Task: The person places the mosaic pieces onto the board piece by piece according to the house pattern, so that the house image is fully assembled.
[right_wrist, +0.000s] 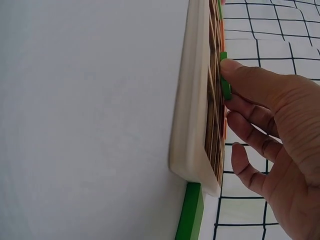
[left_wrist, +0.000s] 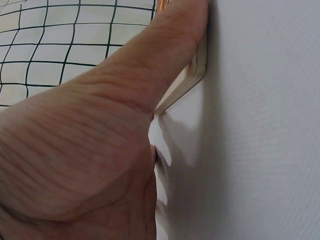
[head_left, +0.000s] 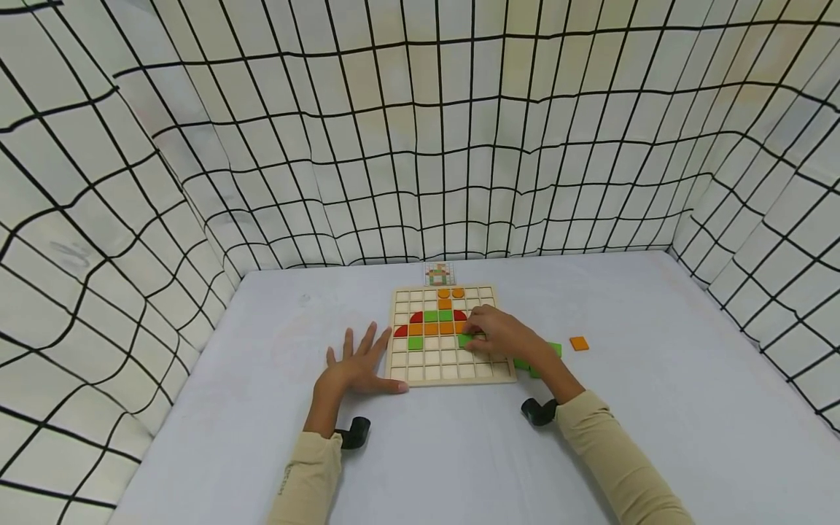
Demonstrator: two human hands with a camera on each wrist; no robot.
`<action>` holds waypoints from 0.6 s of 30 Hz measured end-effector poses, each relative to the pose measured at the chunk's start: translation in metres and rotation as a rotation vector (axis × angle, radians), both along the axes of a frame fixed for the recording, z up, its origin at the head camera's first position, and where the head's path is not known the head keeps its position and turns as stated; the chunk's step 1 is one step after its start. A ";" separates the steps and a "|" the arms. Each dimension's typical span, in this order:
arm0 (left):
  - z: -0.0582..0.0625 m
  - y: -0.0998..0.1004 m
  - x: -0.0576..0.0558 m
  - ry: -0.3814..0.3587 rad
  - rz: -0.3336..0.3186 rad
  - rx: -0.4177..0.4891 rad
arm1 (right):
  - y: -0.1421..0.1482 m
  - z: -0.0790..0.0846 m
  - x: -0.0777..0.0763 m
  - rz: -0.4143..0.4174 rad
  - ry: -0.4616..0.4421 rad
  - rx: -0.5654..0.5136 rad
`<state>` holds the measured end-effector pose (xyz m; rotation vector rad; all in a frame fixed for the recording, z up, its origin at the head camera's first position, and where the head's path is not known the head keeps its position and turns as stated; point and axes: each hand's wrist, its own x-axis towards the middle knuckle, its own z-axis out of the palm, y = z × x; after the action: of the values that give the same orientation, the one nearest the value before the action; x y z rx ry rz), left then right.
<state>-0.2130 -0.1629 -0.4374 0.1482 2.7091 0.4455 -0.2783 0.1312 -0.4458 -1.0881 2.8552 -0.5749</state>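
Observation:
A wooden grid board [head_left: 429, 373] lies on the white table, holding orange, green and red tiles in some of its squares. My right hand [head_left: 502, 334] is over the board's right half, pinching a green square tile [right_wrist: 225, 80] between thumb and fingers at the grid. In the right wrist view the tile stands slightly tilted against the board's surface. My left hand [head_left: 357, 368] is spread flat at the board's left side, fingers straight, its thumb resting on the near left corner. Only the thumb and palm side of that hand show in the left wrist view.
Behind the board lies a small pattern card [head_left: 440, 273]. Several loose green tiles [head_left: 555, 348] lie by the board's right edge, partly hidden under my right forearm. An orange tile [head_left: 579, 343] sits farther right. White walls with black netting [head_left: 420, 153] enclose the table.

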 end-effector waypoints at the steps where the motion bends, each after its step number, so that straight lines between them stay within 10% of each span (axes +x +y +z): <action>1: 0.000 0.000 0.000 -0.001 0.001 0.001 | -0.001 0.000 0.000 0.002 0.000 0.000; 18: 0.001 -0.002 0.000 -0.001 -0.009 0.011 | -0.003 0.002 0.001 -0.019 -0.034 -0.005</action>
<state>-0.2129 -0.1646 -0.4361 0.1637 2.7043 0.4574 -0.2777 0.1278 -0.4435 -1.0429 2.8395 -0.5964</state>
